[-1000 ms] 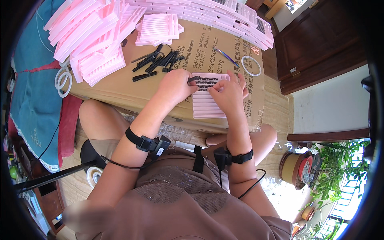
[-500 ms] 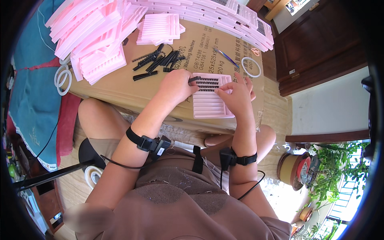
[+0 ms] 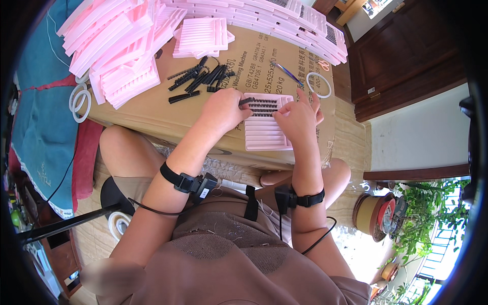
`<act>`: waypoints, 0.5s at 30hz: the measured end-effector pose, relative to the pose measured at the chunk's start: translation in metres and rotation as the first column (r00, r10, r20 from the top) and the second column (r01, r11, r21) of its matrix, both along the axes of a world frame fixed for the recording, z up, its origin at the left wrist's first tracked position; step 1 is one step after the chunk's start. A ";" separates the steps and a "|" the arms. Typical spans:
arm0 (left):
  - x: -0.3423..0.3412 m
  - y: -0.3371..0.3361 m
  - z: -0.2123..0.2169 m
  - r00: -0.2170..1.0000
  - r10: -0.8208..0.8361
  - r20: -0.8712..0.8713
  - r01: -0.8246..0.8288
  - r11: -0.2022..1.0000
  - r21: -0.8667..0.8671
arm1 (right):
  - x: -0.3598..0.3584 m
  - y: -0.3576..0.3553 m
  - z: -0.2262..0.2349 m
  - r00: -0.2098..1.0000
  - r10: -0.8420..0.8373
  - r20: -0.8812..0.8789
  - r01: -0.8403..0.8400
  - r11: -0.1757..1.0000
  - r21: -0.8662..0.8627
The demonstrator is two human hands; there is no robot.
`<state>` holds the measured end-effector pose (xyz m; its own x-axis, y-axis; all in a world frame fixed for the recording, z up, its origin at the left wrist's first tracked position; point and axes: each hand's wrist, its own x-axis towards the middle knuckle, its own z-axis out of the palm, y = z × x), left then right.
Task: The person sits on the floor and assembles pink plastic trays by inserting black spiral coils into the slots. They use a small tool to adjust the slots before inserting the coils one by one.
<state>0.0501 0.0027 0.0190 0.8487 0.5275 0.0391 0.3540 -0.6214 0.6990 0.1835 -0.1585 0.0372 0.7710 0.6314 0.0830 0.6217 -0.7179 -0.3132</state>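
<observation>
A pink grooved tray lies on the cardboard box in front of me. Several black false-lash strips fill its far grooves, while the near grooves are bare. My left hand is closed at the tray's left edge, pinching a short dark lash strip between thumb and finger. At the right ends of the rows, my right hand has thumb and index finger drawn together, its other fingers raised. Whatever sits in that pinch is hidden. Loose black lash strips lie in a pile beyond my left hand.
Stacked pink trays rise at the far left, with a smaller stack beside them. A long row of trays lines the far edge. Tweezers and a white ring lie on the cardboard box; more rings are left.
My right hand and forearm have shifted slightly left, and the tray has edged a little left with it. My left hand stays nearly still, holding the same lash strip.
</observation>
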 end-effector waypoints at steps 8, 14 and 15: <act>-0.001 -0.001 0.000 1.000 0.004 0.005 -0.004 1.000 -0.017 | -0.001 0.005 -0.001 0.994 -0.027 0.102 0.032 0.999 -0.043; -0.005 -0.005 -0.002 0.996 0.070 0.047 -0.066 0.995 -0.074 | 0.006 -0.018 -0.002 1.000 -0.021 0.017 0.017 0.982 0.187; -0.005 -0.005 -0.003 0.996 0.079 0.047 -0.075 0.994 -0.077 | 0.004 -0.020 -0.004 0.999 0.035 0.022 -0.038 0.983 0.180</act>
<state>0.0447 -0.0021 0.0161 0.8035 0.5941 0.0381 0.3625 -0.5390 0.7603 0.1880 -0.1786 0.0332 0.7449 0.6325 0.2122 0.6534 -0.6273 -0.4238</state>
